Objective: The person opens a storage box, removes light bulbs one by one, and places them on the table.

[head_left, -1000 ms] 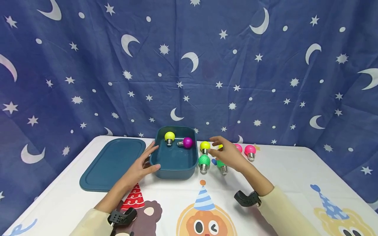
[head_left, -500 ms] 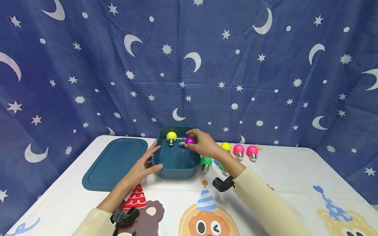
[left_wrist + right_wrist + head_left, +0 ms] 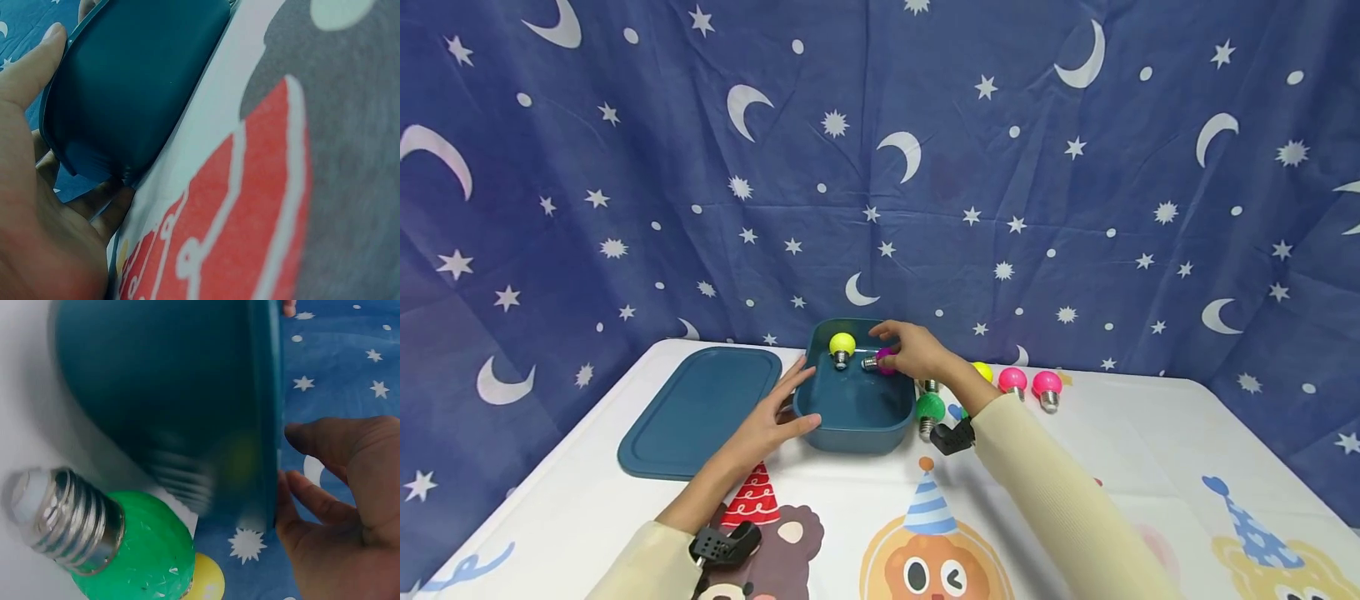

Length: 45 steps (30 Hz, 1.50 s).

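A dark teal box [image 3: 850,439] holds a yellow bulb [image 3: 842,344] and a purple bulb [image 3: 887,360] with a silvery screw base. My left hand [image 3: 772,419] rests at the box's near left corner, thumb by the rim and fingers spread along the side; in the left wrist view its thumb [image 3: 47,50] lies at the rim. Over the box's right side, my right hand [image 3: 917,352] has its thumb and fingers apart, partly covering the purple bulb. In the right wrist view, the box wall hides what lies beyond its fingertips [image 3: 297,434].
Just right of the box lies a green bulb [image 3: 931,407], with others partly hidden by the right arm. Farther right are another yellow bulb [image 3: 983,371] and two pink bulbs [image 3: 1047,382]. A flat teal lid [image 3: 700,408] lies left of the box. Behind the table hangs a blue curtain [image 3: 880,167].
My right hand has moved left, from beside the yellow bulb on the table to over the box at the purple bulb. My left hand stays at the box corner.
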Tool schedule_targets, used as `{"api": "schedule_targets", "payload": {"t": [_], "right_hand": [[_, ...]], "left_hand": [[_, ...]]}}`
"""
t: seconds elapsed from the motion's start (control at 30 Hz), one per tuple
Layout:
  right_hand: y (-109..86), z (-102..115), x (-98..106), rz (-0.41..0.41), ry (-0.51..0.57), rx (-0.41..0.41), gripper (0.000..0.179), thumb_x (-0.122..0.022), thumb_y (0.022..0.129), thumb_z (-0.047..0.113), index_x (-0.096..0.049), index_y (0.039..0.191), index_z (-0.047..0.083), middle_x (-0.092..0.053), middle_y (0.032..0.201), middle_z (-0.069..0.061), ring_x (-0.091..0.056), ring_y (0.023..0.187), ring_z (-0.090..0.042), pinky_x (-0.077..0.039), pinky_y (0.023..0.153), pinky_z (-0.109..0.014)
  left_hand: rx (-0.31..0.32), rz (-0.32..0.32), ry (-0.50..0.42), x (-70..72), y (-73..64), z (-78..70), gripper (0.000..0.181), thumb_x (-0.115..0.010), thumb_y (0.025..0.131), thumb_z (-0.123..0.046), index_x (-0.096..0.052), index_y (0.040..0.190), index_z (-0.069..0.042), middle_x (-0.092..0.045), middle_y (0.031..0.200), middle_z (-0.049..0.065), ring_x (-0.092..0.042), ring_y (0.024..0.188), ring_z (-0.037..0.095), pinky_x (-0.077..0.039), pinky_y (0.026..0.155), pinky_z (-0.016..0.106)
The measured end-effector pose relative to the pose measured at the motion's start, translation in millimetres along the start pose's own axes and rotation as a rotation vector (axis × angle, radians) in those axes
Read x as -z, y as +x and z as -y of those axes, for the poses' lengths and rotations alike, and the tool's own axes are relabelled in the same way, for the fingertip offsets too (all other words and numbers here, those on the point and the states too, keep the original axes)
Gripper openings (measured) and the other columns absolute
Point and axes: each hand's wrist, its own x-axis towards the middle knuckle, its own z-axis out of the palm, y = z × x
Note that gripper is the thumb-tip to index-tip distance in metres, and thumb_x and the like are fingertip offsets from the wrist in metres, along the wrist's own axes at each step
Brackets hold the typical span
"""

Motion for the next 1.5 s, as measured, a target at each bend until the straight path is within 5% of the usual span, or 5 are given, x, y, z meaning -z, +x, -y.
{"api": "schedule_targets", "payload": {"t": [0.47, 0.67, 0.83, 1.13, 1.5], "right_hand": [[12.3, 1.1, -2.0, 0.025, -0.183, 0.038, 0.048, -0.061, 0.083, -0.004, -0.058, 0.13, 0.006, -0.056, 0.13, -0.016, -0.053, 0.114, -0.03, -0.044, 0.095, -0.04], [13.6, 2.1, -4.2, 0.032, -0.199, 0.01, 0.049, -0.058, 0.081, -0.008, -0.061, 0.128, 0.008, -0.057, 0.127, -0.017, -0.059, 0.1, -0.025, -0.049, 0.086, -0.036], [14.3, 3.9, -6.7, 0.091, -0.203, 0.038, 0.051, -0.055, 0.081, -0.01, -0.061, 0.128, 0.009, -0.057, 0.127, -0.016, -0.057, 0.088, -0.022, -0.049, 0.078, -0.032], [7.5, 10.7, -12.8, 0.251, -0.174, 0.058, 0.049, -0.057, 0.085, -0.01, -0.067, 0.124, 0.018, -0.056, 0.129, -0.008, -0.06, 0.096, -0.023, -0.053, 0.078, -0.031], [3.3, 14.9, -18.0, 0.313, -0.214, 0.107, 0.049, -0.064, 0.086, -0.007, -0.063, 0.128, 0.018, -0.059, 0.128, -0.002, -0.063, 0.093, -0.016, -0.053, 0.076, -0.027]], "left_hand": [[-0.01, 0.008, -0.018, 0.9, -1.0, -0.4, 0.073, -0.067, 0.091, -0.022, -0.028, 0.151, -0.012, -0.004, 0.16, 0.0, -0.021, 0.139, 0.043, -0.027, 0.106, 0.058], [-0.014, 0.015, -0.026, 0.9, -1.3, -0.7, 0.074, -0.067, 0.09, -0.023, -0.027, 0.151, -0.011, -0.003, 0.16, 0.002, -0.021, 0.139, 0.043, -0.027, 0.106, 0.058], [-0.011, 0.012, -0.024, 1.2, -0.8, -1.2, 0.073, -0.067, 0.09, -0.025, -0.029, 0.151, -0.013, -0.004, 0.16, 0.002, -0.019, 0.139, 0.044, -0.025, 0.107, 0.059], [-0.023, 0.01, -0.006, 1.2, 0.0, -1.5, 0.073, -0.067, 0.09, -0.026, -0.03, 0.151, -0.013, -0.005, 0.16, 0.002, -0.021, 0.138, 0.045, -0.027, 0.106, 0.058], [-0.024, 0.004, -0.01, 0.8, 0.5, -0.2, 0.071, -0.067, 0.09, -0.024, -0.031, 0.151, -0.017, -0.005, 0.16, 0.001, -0.022, 0.138, 0.045, -0.027, 0.106, 0.058]]}}
